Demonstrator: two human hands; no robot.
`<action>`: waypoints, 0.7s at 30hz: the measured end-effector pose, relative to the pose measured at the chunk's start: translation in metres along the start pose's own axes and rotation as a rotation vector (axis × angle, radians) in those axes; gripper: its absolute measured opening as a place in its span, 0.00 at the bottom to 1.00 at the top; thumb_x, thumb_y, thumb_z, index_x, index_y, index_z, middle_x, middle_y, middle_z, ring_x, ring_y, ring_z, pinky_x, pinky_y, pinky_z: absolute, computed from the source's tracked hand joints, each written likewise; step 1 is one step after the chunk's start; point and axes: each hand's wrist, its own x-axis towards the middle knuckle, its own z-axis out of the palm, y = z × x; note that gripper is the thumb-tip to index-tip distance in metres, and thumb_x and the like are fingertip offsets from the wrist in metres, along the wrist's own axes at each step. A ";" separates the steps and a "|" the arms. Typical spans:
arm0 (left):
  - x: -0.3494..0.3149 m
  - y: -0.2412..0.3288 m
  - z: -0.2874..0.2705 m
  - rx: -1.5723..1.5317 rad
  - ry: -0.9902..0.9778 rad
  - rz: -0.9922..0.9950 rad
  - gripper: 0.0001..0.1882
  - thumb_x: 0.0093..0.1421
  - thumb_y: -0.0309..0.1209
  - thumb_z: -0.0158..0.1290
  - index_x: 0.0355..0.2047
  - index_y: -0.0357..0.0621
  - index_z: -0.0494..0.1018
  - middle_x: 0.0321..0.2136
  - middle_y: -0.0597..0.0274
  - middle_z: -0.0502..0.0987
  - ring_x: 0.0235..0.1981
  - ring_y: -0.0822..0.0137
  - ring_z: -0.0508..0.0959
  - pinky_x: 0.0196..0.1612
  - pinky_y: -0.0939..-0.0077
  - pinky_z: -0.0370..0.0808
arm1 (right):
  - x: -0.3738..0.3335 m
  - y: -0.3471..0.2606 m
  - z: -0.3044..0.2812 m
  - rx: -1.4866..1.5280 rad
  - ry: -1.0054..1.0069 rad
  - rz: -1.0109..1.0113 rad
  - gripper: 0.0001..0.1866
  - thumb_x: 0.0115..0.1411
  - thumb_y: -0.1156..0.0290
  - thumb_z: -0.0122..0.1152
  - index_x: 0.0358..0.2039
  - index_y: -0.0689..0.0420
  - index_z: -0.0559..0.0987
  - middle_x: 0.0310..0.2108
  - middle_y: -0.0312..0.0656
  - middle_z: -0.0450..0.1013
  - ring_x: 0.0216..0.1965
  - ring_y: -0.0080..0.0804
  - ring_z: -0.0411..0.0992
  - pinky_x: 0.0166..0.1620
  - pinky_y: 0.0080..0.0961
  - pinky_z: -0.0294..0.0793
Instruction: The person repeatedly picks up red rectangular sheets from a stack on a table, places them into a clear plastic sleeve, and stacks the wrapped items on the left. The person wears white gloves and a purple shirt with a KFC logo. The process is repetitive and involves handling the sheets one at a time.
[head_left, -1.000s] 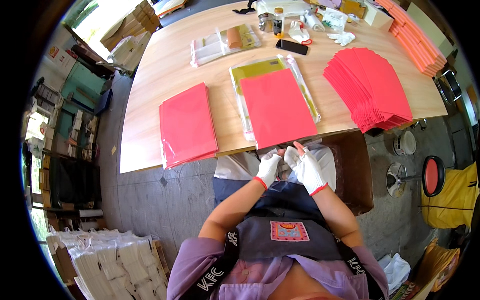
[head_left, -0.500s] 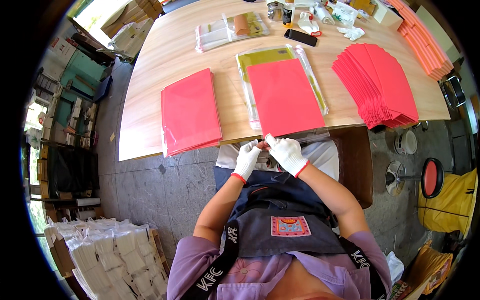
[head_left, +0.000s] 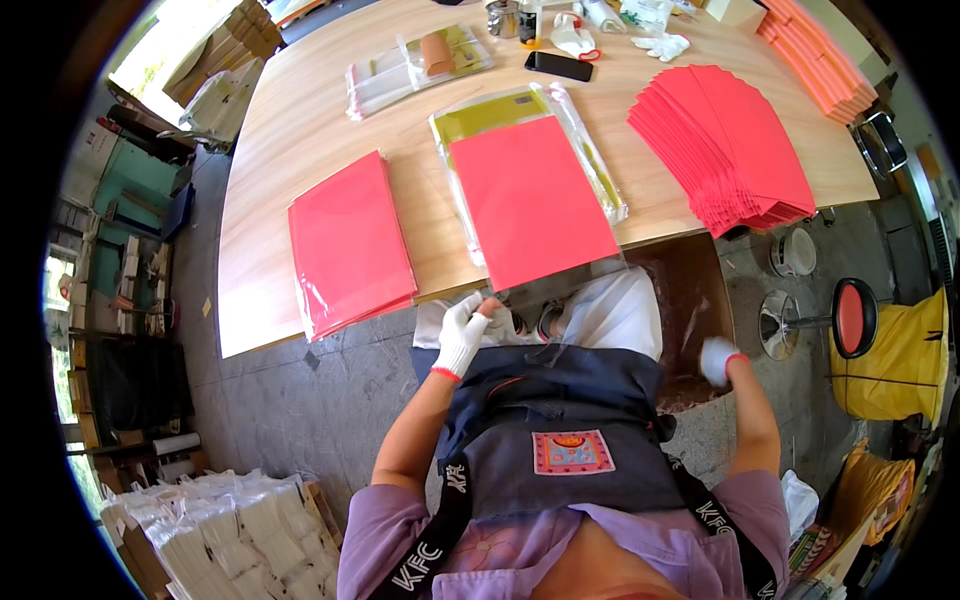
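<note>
Currently, we see the white-gloved left hand [head_left: 463, 337] at the front edge of a wooden table [head_left: 262, 215], its fingers bent and fingertips close together near the lower left corner of a red sheet [head_left: 535, 205]. Whether it pinches the clear film [head_left: 575, 283] showing below that sheet, we cannot tell. The sheet lies mid-table, over an olive-and-clear pack [head_left: 488, 114]. To our right, the gloved right hand [head_left: 717, 362] appears low beside a brown box [head_left: 690, 315], too blurred for us to say whether it is closed. We count two more groups on the tabletop: red sheets in shiny film [head_left: 352, 245] at left, and a fanned red stack [head_left: 720, 150] at right.
</note>
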 end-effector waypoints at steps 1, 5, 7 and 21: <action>-0.001 0.002 -0.001 0.251 0.071 0.040 0.06 0.57 0.28 0.52 0.33 0.40 0.73 0.22 0.62 0.76 0.24 0.74 0.73 0.28 0.79 0.68 | -0.010 -0.003 0.009 -0.189 -0.180 -0.165 0.11 0.55 0.62 0.52 0.34 0.55 0.73 0.29 0.42 0.72 0.30 0.37 0.69 0.34 0.29 0.69; -0.003 0.003 -0.006 0.777 0.333 0.568 0.10 0.45 0.26 0.59 0.31 0.48 0.75 0.36 0.62 0.74 0.25 0.62 0.74 0.29 0.71 0.72 | -0.067 -0.102 -0.112 0.178 0.090 -0.306 0.20 0.52 0.55 0.54 0.40 0.55 0.74 0.29 0.47 0.75 0.35 0.49 0.73 0.38 0.42 0.73; 0.012 0.010 0.005 0.793 0.261 0.725 0.13 0.42 0.27 0.60 0.31 0.50 0.74 0.39 0.65 0.73 0.32 0.59 0.75 0.32 0.66 0.73 | -0.079 -0.135 -0.153 0.519 0.463 -0.434 0.15 0.47 0.62 0.61 0.35 0.53 0.72 0.29 0.43 0.74 0.35 0.43 0.73 0.36 0.40 0.71; -0.013 0.017 0.010 -1.038 0.407 -0.289 0.14 0.56 0.21 0.52 0.43 0.40 0.66 0.30 0.66 0.73 0.29 0.72 0.74 0.29 0.79 0.73 | -0.072 -0.238 -0.185 1.428 0.106 -0.377 0.17 0.56 0.54 0.56 0.25 0.57 0.72 0.19 0.36 0.71 0.20 0.24 0.69 0.25 0.22 0.67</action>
